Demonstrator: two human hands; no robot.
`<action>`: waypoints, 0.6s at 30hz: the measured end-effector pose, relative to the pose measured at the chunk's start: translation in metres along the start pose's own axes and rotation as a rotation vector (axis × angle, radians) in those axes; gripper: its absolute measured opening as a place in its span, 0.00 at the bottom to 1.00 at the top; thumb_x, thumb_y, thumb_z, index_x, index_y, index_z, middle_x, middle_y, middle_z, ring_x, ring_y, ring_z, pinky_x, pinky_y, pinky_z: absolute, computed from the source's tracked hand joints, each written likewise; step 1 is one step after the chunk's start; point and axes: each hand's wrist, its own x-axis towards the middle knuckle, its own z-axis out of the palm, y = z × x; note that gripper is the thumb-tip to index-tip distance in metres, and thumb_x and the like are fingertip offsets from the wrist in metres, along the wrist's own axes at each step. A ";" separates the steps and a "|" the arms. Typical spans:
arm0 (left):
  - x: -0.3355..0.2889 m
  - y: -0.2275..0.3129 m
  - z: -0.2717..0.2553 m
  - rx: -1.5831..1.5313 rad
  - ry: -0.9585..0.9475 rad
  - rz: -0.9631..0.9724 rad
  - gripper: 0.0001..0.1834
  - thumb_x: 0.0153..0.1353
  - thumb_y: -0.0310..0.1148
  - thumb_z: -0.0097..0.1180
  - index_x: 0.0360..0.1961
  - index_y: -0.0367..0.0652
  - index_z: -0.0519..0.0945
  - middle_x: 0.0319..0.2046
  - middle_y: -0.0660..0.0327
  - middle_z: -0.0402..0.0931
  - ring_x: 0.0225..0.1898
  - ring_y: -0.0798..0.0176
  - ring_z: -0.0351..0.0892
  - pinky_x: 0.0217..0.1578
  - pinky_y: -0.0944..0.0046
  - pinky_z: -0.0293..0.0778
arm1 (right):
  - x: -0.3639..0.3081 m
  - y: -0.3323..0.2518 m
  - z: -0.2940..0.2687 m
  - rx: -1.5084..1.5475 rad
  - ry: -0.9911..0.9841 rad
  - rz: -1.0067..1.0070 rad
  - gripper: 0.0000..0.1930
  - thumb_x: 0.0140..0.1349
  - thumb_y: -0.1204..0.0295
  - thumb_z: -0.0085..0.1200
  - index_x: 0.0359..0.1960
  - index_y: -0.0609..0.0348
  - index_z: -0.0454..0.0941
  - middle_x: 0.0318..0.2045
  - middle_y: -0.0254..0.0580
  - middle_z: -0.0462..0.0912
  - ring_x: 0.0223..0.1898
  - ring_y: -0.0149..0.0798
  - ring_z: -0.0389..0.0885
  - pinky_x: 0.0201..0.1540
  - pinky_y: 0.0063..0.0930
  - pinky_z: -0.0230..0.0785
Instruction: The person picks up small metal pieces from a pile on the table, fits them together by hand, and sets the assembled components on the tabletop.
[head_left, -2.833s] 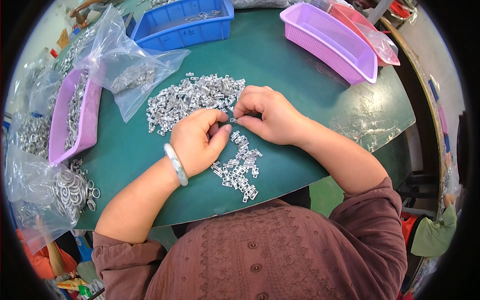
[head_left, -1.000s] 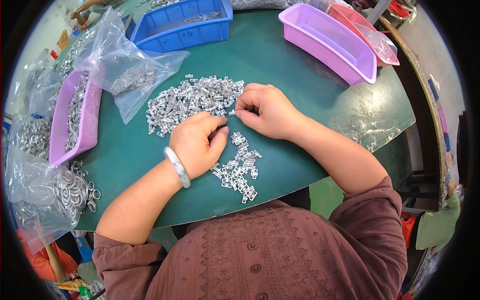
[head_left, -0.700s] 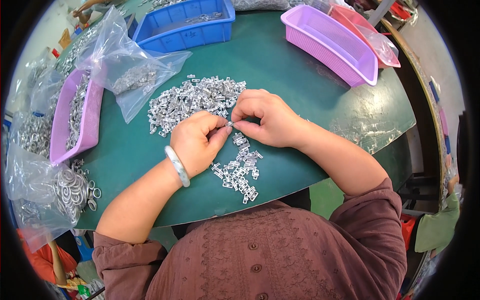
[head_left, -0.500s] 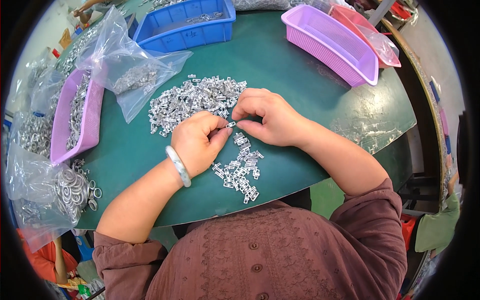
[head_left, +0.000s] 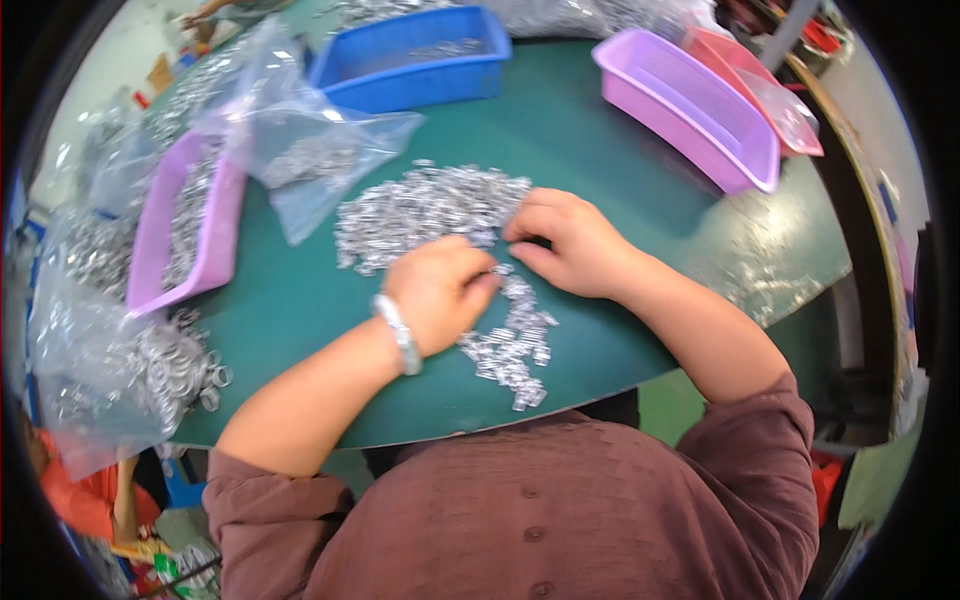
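My left hand (head_left: 432,292), with a pale bangle (head_left: 398,335) at the wrist, is closed in a pinch. A small silvery metal buckle (head_left: 502,269) shows at its fingertips, blurred. My right hand (head_left: 578,248) has its thumb and fingers curled together at the right edge of a large heap of like buckles (head_left: 425,212). Whatever lies between those fingertips is too blurred to make out. Below the hands, toward me, a smaller loose group of buckles (head_left: 515,345) is spread on the green tabletop (head_left: 600,345).
A purple basket of metal parts (head_left: 232,225) and clear plastic bags (head_left: 335,125) stand at the left, with metal rings (head_left: 175,370) nearer me. At the back are a blue bin (head_left: 410,90), a purple basket (head_left: 690,135) and a red tray (head_left: 800,140). Another person's sleeve (head_left: 85,495) shows lower left.
The whole view has shifted, so the table appears farther right and slightly lower. My right fingertips have moved away from the buckle in my left hand, to the heap's edge.
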 end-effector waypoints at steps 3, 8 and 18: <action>0.003 0.000 0.008 0.027 0.013 0.047 0.07 0.53 0.35 0.63 0.31 0.44 0.83 0.26 0.57 0.76 0.31 0.51 0.78 0.32 0.54 0.75 | -0.005 -0.001 -0.009 -0.032 -0.024 0.024 0.06 0.51 0.74 0.60 0.31 0.57 0.78 0.31 0.45 0.77 0.37 0.52 0.77 0.41 0.43 0.70; -0.003 -0.002 0.006 0.016 -0.058 0.042 0.07 0.56 0.37 0.60 0.33 0.47 0.83 0.28 0.58 0.76 0.35 0.51 0.79 0.35 0.53 0.76 | -0.005 -0.011 -0.011 0.039 -0.060 0.100 0.06 0.49 0.77 0.61 0.30 0.59 0.78 0.29 0.43 0.78 0.35 0.50 0.77 0.39 0.39 0.70; -0.006 -0.003 0.005 0.032 -0.086 0.015 0.07 0.57 0.36 0.58 0.33 0.47 0.83 0.31 0.58 0.76 0.37 0.51 0.79 0.38 0.52 0.75 | -0.005 -0.013 -0.010 0.083 -0.071 0.149 0.07 0.50 0.78 0.62 0.31 0.61 0.79 0.30 0.42 0.77 0.33 0.44 0.78 0.34 0.33 0.71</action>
